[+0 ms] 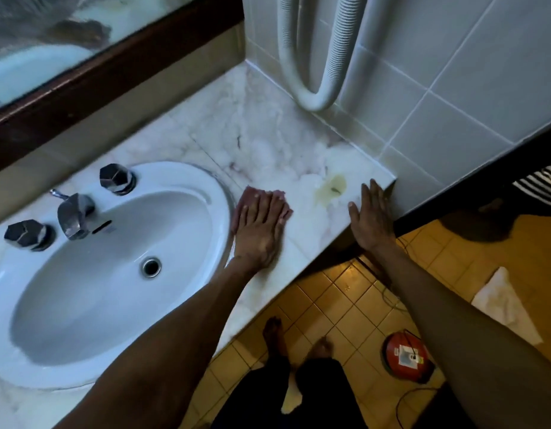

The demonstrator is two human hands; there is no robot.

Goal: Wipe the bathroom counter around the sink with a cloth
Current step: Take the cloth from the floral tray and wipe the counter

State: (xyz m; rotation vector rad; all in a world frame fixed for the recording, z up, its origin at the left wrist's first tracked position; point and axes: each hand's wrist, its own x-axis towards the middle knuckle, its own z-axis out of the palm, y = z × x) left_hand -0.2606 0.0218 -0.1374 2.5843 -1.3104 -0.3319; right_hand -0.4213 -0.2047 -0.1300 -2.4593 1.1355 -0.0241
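Note:
A white marble counter point(277, 144) surrounds an oval white sink point(82, 298). My left hand point(261, 227) lies flat, fingers spread, pressing a small pink cloth point(247, 196) onto the counter just right of the sink rim. Most of the cloth is hidden under the hand. My right hand point(371, 218) rests palm down and empty on the counter's right front corner. A yellowish stain point(333, 188) marks the marble between the two hands.
A chrome tap point(74, 215) and two dark knobs point(116, 178) point(28, 234) stand behind the basin. A white ribbed hose point(317, 57) hangs on the tiled wall. On the yellow floor lie a red round object point(407, 357), a white towel point(506, 305) and my bare feet.

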